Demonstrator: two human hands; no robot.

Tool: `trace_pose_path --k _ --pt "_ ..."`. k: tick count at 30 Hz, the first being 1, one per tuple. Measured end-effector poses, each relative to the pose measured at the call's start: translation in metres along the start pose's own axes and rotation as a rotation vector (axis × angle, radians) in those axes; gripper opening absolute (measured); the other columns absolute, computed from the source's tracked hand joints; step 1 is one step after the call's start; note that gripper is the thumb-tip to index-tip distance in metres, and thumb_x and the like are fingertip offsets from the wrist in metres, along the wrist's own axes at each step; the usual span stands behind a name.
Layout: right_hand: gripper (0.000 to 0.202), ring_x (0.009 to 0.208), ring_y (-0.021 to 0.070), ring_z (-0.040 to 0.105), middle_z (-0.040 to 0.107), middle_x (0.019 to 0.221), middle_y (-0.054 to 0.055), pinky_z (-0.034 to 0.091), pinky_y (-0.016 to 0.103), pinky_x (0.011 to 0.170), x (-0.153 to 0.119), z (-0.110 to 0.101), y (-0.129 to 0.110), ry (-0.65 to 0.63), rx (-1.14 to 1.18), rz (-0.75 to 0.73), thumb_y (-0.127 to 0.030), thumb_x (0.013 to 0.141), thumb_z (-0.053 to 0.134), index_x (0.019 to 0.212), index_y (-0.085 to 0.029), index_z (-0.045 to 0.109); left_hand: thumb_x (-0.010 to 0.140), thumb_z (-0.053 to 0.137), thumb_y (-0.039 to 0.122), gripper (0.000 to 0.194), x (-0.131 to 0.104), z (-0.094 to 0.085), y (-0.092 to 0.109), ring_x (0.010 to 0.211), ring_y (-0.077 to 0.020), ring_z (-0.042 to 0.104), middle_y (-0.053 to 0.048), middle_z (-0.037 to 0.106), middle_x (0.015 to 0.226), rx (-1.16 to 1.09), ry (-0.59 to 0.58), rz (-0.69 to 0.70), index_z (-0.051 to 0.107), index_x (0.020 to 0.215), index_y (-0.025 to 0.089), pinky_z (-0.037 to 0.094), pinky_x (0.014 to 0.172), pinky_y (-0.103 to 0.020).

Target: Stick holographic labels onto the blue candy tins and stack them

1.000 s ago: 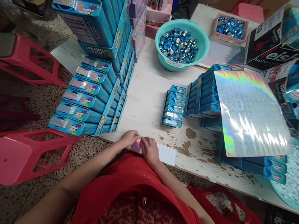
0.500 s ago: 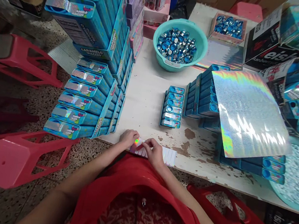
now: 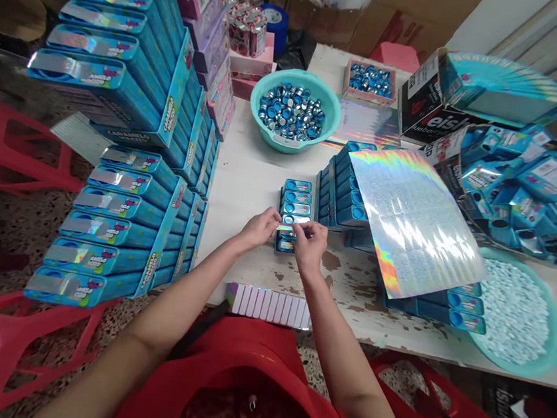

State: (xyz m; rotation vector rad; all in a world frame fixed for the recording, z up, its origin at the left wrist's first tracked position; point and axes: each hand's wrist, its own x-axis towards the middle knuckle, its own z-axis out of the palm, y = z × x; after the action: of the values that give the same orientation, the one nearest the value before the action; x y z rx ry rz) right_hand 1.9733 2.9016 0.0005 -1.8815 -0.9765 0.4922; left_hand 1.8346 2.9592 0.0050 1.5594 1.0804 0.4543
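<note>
worn white table (image 3: pixel 249 165), left hand (image 3: pixel 259 228) and right hand (image 3: pixel 310 245) pinching shiny strip (image 3: pixel 285 228), long axis left-to-right

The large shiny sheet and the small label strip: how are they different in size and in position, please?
The large shiny sheet is broad; the label strip is much narrower. The sheet lies over blue boxes, while the strip lies directly on the table, near its edge. Both show rainbow-coloured shine.

Clear tabletop (image 3: pixel 241 184) between box stacks (image 3: pixel 160 189) and tin row (image 3: pixel 296 198), basin (image 3: pixel 267 134) blocking behind
</note>
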Motion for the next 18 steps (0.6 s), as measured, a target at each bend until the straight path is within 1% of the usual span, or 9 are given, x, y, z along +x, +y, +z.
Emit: trace_pose_path --k 3,5,7,10,12,13,15,17,18 --pt "0.011 0.094 0.0232 0.049 0.054 0.085 0.008 0.039 0.036 0.087 0.024 0.009 0.004 0.029 -0.095 0.070 -0.027 0.067 0.064 0.067 -0.016 0.060 0.080 0.039 0.014 0.013 0.027 0.001 0.001 0.054 -0.0115 0.045 0.007 0.047 0.055 0.090 0.025 -0.014 0.046 0.090 0.019 0.036 0.057 -0.023" --pt "0.011 0.091 0.0232 0.050 0.055 0.083 0.008 0.038 0.035 0.086 0.031 0.012 0.007 0.010 -0.142 0.118 -0.025 0.066 0.064 0.064 -0.016 0.058 0.080 0.039 0.012 0.012 0.036 0.006 -0.004 0.054 -0.0118 0.045 0.007 0.046 0.055 0.057 0.047 -0.047 0.044 0.088 0.020 0.036 0.057 -0.023" --pt "0.012 0.085 0.0221 0.051 0.056 0.082 0.007 0.039 0.034 0.082 0.034 0.015 0.010 0.005 -0.168 0.151 -0.026 0.064 0.064 0.068 -0.016 0.058 0.081 0.039 0.013 0.011 0.039 0.014 -0.010 0.053 -0.0120 0.046 0.007 0.045 0.055 -0.027 0.062 -0.090 0.042 0.090 0.020 0.037 0.057 -0.023" --pt "0.025 0.078 0.0203 0.052 0.059 0.085 0.006 0.040 0.033 0.076 0.034 0.016 0.013 0.028 -0.185 0.183 -0.029 0.062 0.066 0.082 -0.016 0.057 0.082 0.040 0.014 0.016 0.037 0.029 -0.017 0.054 -0.0135 0.049 0.004 0.051 0.059 -0.010 0.084 -0.245 0.040 0.097 0.019 0.039 0.056 -0.024" --pt "0.026 0.077 0.0201 0.052 0.059 0.086 0.006 0.040 0.033 0.076 0.035 0.017 0.016 0.039 -0.202 0.169 -0.030 0.063 0.065 0.084 -0.017 0.056 0.083 0.040 0.014 0.020 0.036 0.037 -0.018 0.058 -0.0162 0.054 -0.001 0.058 0.068 0.123 0.102 -0.351 0.041 0.102 0.018 0.040 0.057 -0.026" --pt "0.023 0.077 0.0200 0.053 0.060 0.086 0.006 0.040 0.033 0.077 0.036 0.017 0.017 0.040 -0.204 0.155 -0.029 0.065 0.062 0.083 -0.017 0.056 0.083 0.040 0.015 0.022 0.036 0.040 -0.019 0.063 -0.0180 0.057 -0.004 0.061 0.074 0.204 0.106 -0.373 0.042 0.104 0.018 0.041 0.059 -0.027" --pt "0.018 0.075 0.0190 0.053 0.060 0.085 0.007 0.041 0.033 0.076 0.038 0.014 0.018 0.033 -0.158 0.162 -0.026 0.070 0.056 0.084 -0.016 0.056 0.085 0.040 0.020 0.026 0.032 0.038 -0.022 0.075 -0.0218 0.060 -0.008 0.064 0.085 0.336 0.092 -0.365 0.044 0.110 0.019 0.042 0.064 -0.030" --pt "0.020 0.076 0.0183 0.054 0.060 0.089 0.008 0.043 0.034 0.076 0.035 0.009 0.017 0.047 -0.082 0.162 -0.024 0.075 0.049 0.092 -0.015 0.055 0.085 0.041 0.024 0.029 0.019 0.027 -0.030 0.084 -0.0235 0.060 -0.008 0.065 0.090 0.414 0.072 -0.331 0.045 0.114 0.020 0.043 0.071 -0.032" --pt "0.023 0.081 0.0189 0.055 0.059 0.095 0.010 0.043 0.034 0.078 0.029 0.004 0.015 0.073 -0.062 0.120 -0.024 0.077 0.047 0.096 -0.014 0.054 0.085 0.040 0.024 0.030 0.007 0.019 -0.037 0.088 -0.0233 0.060 -0.008 0.065 0.091 0.424 0.064 -0.306 0.047 0.114 0.020 0.044 0.074 -0.032"
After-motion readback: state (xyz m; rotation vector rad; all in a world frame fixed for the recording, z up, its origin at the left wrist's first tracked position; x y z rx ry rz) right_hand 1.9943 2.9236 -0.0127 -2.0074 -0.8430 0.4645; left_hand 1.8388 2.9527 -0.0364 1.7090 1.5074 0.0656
